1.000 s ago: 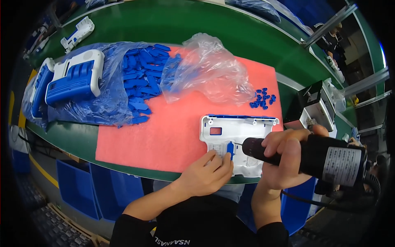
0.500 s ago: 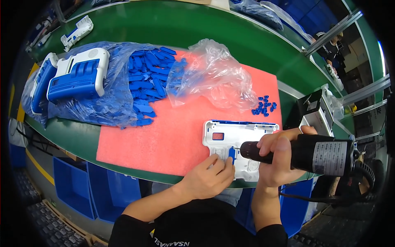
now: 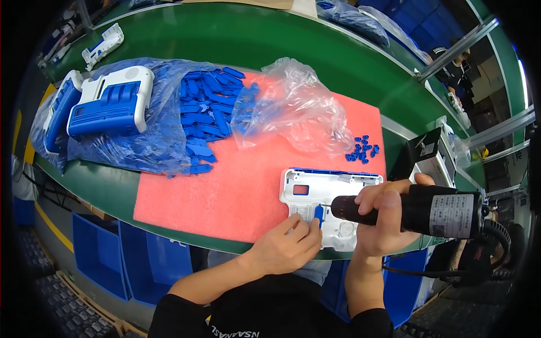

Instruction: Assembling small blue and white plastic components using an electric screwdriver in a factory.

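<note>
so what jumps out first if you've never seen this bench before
The salmon-pink foam mat on the green table catches the eye first, with a heap of small blue plastic parts spilling from a clear bag at its far left. Near the front edge, the right hand holds a black electric screwdriver against a white housing, while the left hand steadies a small blue piece on it.

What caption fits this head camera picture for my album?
Left hand steadies a blue clip on a white plastic panel while right hand holds a black electric screwdriver.

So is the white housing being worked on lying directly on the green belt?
No, the white housing lies on the pink foam mat, which covers the green belt.
</note>
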Demonstrator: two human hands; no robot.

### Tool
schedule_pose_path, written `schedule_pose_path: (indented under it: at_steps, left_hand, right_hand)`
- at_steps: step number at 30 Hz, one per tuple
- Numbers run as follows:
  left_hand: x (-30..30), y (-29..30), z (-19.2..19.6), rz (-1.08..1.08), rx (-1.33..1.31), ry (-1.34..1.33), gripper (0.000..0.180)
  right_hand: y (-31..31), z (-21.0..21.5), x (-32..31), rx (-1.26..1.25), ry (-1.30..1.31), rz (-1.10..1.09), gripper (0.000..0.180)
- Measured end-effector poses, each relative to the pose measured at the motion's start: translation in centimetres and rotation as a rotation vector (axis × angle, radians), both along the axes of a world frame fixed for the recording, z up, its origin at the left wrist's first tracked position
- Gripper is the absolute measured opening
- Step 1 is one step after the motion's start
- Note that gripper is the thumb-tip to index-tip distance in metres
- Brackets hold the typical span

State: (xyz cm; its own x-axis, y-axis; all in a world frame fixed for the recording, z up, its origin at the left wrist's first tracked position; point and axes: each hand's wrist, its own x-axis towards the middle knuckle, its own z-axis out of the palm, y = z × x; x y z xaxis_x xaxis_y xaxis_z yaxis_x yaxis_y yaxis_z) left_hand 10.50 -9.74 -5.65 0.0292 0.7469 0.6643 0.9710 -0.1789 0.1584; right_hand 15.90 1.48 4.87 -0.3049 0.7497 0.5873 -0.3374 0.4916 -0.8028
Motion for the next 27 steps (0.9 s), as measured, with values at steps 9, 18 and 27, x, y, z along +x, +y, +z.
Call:
schedule_pose_path:
  at_steps: [9,18,27]
  left_hand:
    - [-0.1,-0.1,0.0,-0.028,-0.028,0.016,0.025]
    - [0.2,0.3,1.0,-0.064,-0.147,0.039,0.029]
    - [1.4,1.5,1.3,-0.037,-0.093,0.055,0.030]
  right_hand:
    - [0.0,-0.8,0.9,-0.022,-0.165,0.226,0.042]
    - [2.3,-2.1,2.2,0.131,-0.172,0.126,0.045]
    - [17.4,4.1,12.5,0.096,0.114,-0.598,0.025]
